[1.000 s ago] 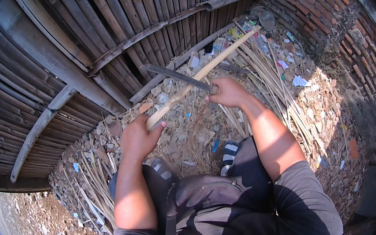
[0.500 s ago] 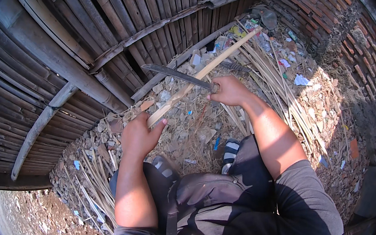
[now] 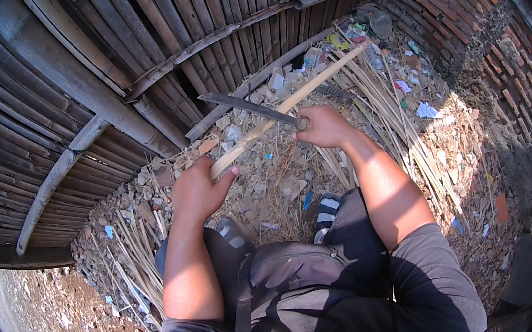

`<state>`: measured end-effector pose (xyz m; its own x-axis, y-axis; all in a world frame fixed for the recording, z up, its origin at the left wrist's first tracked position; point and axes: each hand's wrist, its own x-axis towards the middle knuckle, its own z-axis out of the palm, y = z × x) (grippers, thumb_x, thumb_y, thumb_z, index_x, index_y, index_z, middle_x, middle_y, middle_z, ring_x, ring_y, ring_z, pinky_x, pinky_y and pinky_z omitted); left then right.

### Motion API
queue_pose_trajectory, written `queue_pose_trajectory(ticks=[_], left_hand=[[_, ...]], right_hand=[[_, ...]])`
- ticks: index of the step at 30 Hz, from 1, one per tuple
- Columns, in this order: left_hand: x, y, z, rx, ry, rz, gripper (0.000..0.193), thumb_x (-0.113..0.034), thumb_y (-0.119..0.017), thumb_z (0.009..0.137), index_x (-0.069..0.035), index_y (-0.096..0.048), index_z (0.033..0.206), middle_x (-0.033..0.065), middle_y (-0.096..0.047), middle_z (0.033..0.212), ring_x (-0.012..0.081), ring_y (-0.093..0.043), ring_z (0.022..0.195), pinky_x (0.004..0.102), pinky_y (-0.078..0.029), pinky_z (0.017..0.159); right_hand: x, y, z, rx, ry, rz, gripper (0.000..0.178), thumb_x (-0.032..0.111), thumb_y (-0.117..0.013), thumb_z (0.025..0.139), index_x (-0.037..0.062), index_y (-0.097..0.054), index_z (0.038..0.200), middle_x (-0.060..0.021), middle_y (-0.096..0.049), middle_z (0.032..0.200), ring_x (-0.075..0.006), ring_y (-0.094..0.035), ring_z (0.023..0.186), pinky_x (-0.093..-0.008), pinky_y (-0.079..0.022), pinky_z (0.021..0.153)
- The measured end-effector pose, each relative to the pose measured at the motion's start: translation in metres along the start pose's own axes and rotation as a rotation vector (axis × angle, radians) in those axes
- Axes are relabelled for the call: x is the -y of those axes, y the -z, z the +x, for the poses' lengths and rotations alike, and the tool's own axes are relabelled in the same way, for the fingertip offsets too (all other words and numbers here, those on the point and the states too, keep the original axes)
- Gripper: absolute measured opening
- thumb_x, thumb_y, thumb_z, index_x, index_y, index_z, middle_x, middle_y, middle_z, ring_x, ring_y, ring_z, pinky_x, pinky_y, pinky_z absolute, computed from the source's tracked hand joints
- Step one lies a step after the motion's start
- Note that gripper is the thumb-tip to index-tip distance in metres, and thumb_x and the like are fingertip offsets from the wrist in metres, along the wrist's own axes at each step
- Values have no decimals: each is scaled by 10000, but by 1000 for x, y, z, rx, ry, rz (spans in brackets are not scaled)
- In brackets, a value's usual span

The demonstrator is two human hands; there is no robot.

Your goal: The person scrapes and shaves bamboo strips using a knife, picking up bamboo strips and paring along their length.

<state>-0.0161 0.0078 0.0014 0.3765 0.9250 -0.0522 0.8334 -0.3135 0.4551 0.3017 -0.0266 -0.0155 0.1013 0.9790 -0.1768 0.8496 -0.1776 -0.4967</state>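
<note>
My left hand (image 3: 196, 191) is closed around the near end of a long pale bamboo strip (image 3: 309, 87), which slants up to the far right. In my right hand (image 3: 324, 127) is the handle of a machete (image 3: 252, 108) with a dark, slightly curved blade. The blade points to the far left and crosses the strip near its middle, lying against it or just over it. Most of the handle is hidden inside my right fist.
Split bamboo strips lie in a pile (image 3: 402, 142) on the right and another bundle (image 3: 135, 262) on the left. Rubble and litter cover the ground. A bamboo wall (image 3: 224, 45) stands ahead and to the left, a brick wall (image 3: 500, 71) to the right.
Almost nothing differs. The machete tip has shifted very slightly to the left and nearer, and my left hand sits in nearly the same place on the strip.
</note>
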Motion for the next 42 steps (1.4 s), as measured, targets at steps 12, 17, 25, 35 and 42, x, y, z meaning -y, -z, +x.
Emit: queue_pose_trajectory(ticks=[12,17,25,35,42], left_hand=[[1,-1,0,10,-34,6,596,-555,-757,856,17,-701,1015,243,-711,798,424,-721,844,493,-545,791],[-2,1,0,27,-6,18,606,-561,-756,854,13,-697,1040,248,-720,847,426,-720,878,492,-547,801],[2,-1,0,36,-28,44,628,-613,-704,871,-3,-702,1019,237,-725,839,430,-721,883,516,-557,796],[2,-3,1,24,-28,31,581,-553,-743,856,12,-694,979,242,-711,823,425,-715,861,500,-543,786],[3,-3,1,34,-33,42,576,-548,-743,858,12,-694,983,242,-711,824,424,-715,859,498,-543,787]], right_hand=[[-5,-7,2,-24,35,-11,455,384,-812,812,38,-698,1085,-232,-720,945,-421,-696,965,-489,-537,843],[-2,-7,2,-26,41,-8,459,376,-810,810,30,-700,1093,-244,-718,969,-428,-691,984,-490,-538,860],[-2,-9,3,-6,75,-20,468,349,-808,799,29,-709,1126,-257,-717,1024,-438,-685,1013,-490,-538,888],[1,-8,2,23,49,-29,474,346,-813,801,60,-714,1166,-239,-728,1021,-427,-689,1015,-487,-542,893],[-6,-16,5,-19,81,-15,485,345,-812,804,72,-712,1192,-222,-733,992,-416,-698,990,-480,-548,879]])
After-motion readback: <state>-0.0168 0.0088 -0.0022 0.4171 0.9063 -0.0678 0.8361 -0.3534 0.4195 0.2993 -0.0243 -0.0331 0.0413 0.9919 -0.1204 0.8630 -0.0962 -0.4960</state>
